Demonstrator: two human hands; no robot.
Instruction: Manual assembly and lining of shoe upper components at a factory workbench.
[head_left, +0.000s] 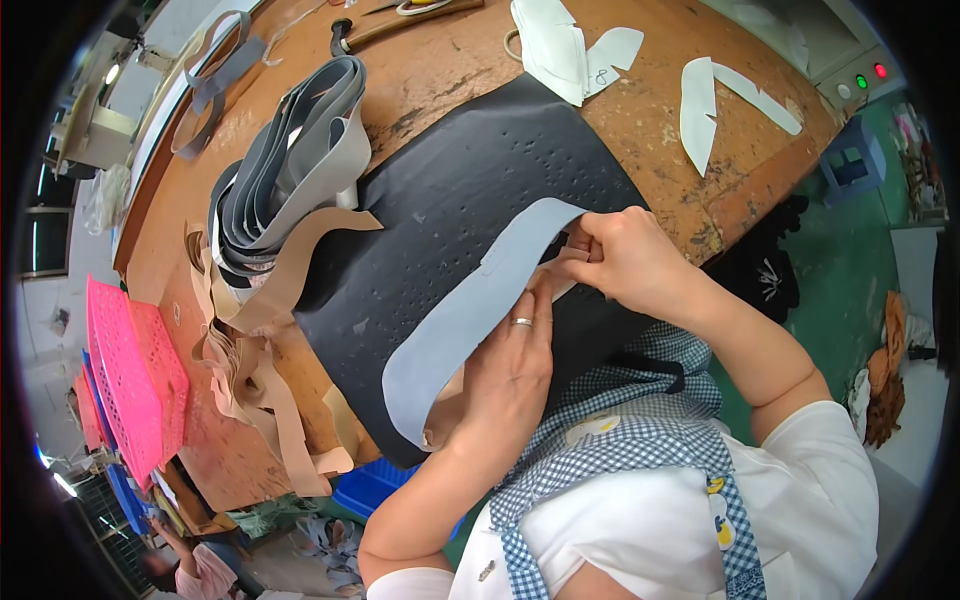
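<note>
A curved light grey-blue strip [460, 300], leather-like with a beige underside, arches over a black mat [440, 180] marked with small holes. My right hand [635, 260] pinches the strip's far right end between thumb and fingers. Along the near edge of the strip, my left hand [505, 370], with a ring on one finger, grips it with fingers together, their tips close to my right fingertips. Its thumb is hidden. Some beige material shows between the two hands, though its edges are partly covered by my fingers.
Left of the mat lie a looped bundle of grey strips [270, 190] and tangled beige strips [285, 400]. Beyond are a hammer [400, 27] and white cut pieces [555, 50]. A pink basket [125, 370] stands at the left table edge; another person [200, 575] is at lower left.
</note>
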